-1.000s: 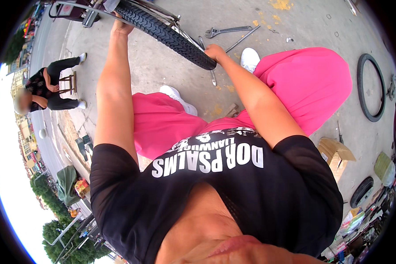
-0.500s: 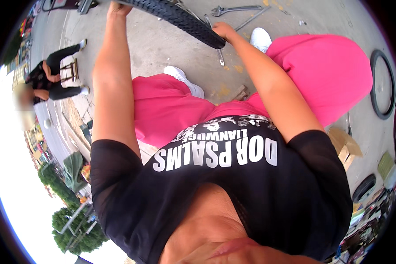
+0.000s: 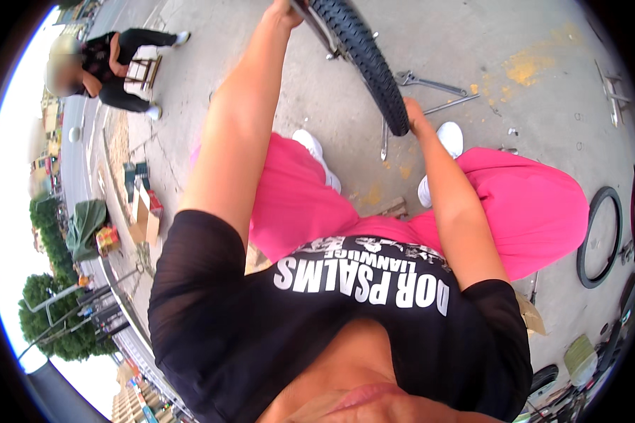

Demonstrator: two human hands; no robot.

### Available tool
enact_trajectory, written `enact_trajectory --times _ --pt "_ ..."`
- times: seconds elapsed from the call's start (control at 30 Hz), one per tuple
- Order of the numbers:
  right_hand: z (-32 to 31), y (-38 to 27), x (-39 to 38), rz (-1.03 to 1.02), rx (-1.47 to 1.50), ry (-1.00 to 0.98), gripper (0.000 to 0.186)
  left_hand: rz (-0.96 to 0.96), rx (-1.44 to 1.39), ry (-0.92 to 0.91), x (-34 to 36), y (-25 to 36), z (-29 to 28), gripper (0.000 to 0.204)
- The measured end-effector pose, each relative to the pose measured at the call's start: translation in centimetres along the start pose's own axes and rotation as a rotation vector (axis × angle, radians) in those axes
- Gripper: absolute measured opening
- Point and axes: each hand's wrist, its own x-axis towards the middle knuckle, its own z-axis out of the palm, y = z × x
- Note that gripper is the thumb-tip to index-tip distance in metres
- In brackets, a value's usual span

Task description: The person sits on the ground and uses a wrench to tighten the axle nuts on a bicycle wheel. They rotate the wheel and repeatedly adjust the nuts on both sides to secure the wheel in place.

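Note:
A bicycle wheel with a black knobby tyre (image 3: 363,60) slants down from the top edge over the concrete ground. My left hand (image 3: 286,10) grips it at the top, near the rim, and is partly cut off by the picture's edge. My right hand (image 3: 418,118) holds the tyre's lower end, fingers wrapped behind it. Both arms are stretched forward over my pink trousers and white shoes (image 3: 450,137).
Metal wrenches (image 3: 430,83) and a thin rod (image 3: 384,137) lie on the ground just beyond the wheel. A loose black tyre (image 3: 600,236) lies at the right. Another person (image 3: 113,63) sits on a stool at the far left. Cardboard boxes (image 3: 144,211) stand by the kerb.
The wheel has swung from lying across the top of the picture to a steeper slant. Both hands have kept their hold, and the view has shifted.

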Motion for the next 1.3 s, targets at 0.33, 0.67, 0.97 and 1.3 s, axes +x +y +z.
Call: enact_trajectory --times 0.33,0.67,0.97,1.3 --pt "-3.0 1.6 2.6 0.031 -0.266 0.232 0.030 0.008 0.087 0.087 0.8 1.4 -0.6 0.053" --pt "-8.6 2.9 7.9 -0.107 -1.242 0.206 0.021 -0.013 0.092 0.115 -2.9 1.2 3.5 0.045" --pt "-10.7 1.9 9.4 -0.138 -0.837 -0.061 0.031 -0.004 0.038 0.114 -5.7 2.0 8.5 0.022" --pt "-6.4 -5.0 5.9 -0.255 -0.065 0.043 0.047 -0.017 0.032 0.099 -4.7 1.8 6.5 0.022"
